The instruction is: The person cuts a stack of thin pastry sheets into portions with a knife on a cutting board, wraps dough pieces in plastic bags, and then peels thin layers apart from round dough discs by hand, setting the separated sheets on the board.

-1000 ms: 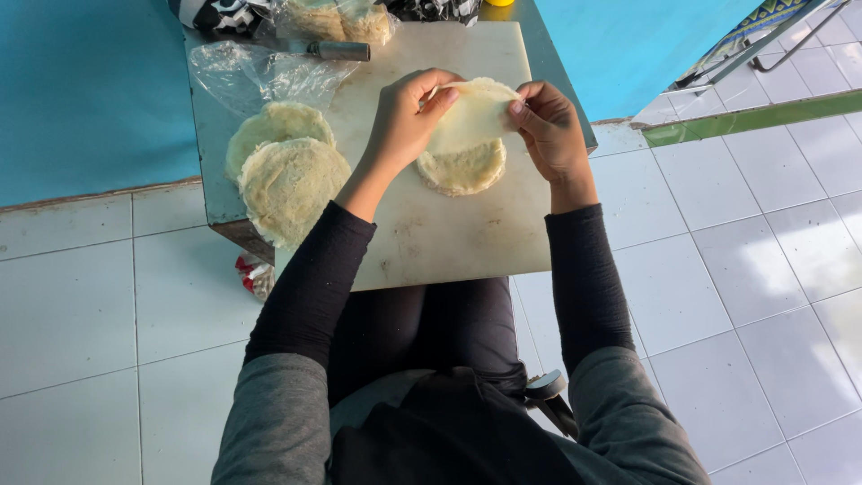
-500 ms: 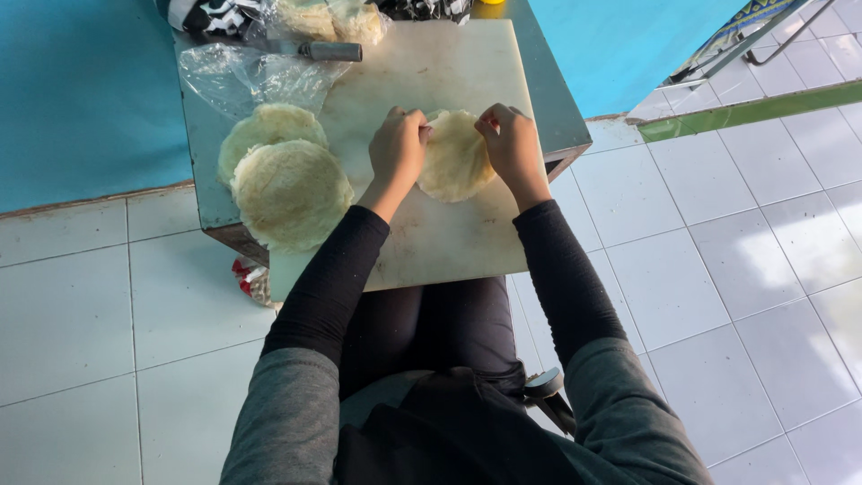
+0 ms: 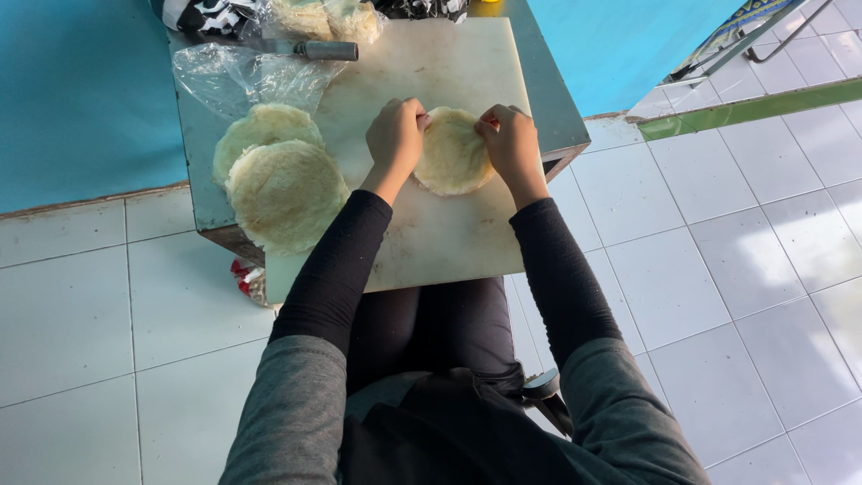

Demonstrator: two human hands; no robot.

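A round pale flatbread lies on a white cutting board that covers a small grey table. My left hand pinches the flatbread's left edge and my right hand pinches its right edge, fingers curled on the dough. Two more flatbreads lie stacked at the board's left side, one partly under the other.
A crumpled clear plastic bag and a knife with a grey handle lie at the back left. Another bag of flatbreads sits behind them. Blue walls stand left and back right. White floor tiles surround the table; metal legs show far right.
Both hands have brought the flatbread down from in front of me onto the board and nearer together. It now lies flat on the board between them.
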